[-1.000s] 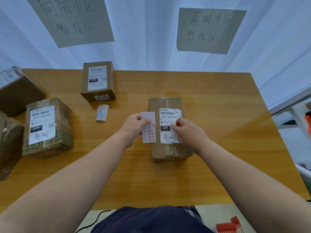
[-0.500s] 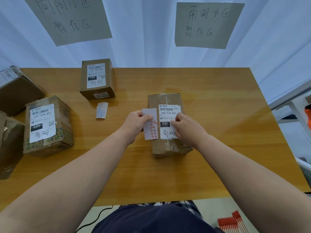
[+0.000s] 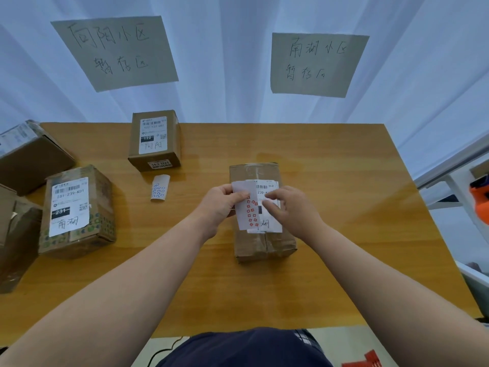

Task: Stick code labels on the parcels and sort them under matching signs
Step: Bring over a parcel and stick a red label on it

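A brown parcel point(image 3: 264, 242) lies mid-table with a white shipping label marked 231 on top. My left hand point(image 3: 219, 205) holds a white sheet of red code stickers point(image 3: 247, 210) over the parcel's left side. My right hand point(image 3: 289, 207) rests on the sheet's right edge and the shipping label, fingertips pinched at the stickers; whether one is peeled I cannot tell. Two handwritten signs hang on the curtain: left sign point(image 3: 116, 51) and right sign point(image 3: 317, 63). A parcel marked 122 point(image 3: 154, 140) sits under the left sign.
A sheet of blue stickers point(image 3: 158, 188) lies by the 122 parcel. Another 231 parcel point(image 3: 76, 210) and other boxes point(image 3: 29, 157) crowd the table's left edge. The wooden table point(image 3: 357, 207) ends at the right, beside a white frame point(image 3: 449, 181) with an orange object point(image 3: 480, 200).
My left hand has brought the red sticker sheet rightward onto the parcel's label. My right hand has moved up onto the sheet's edge. The view tilted up slightly.
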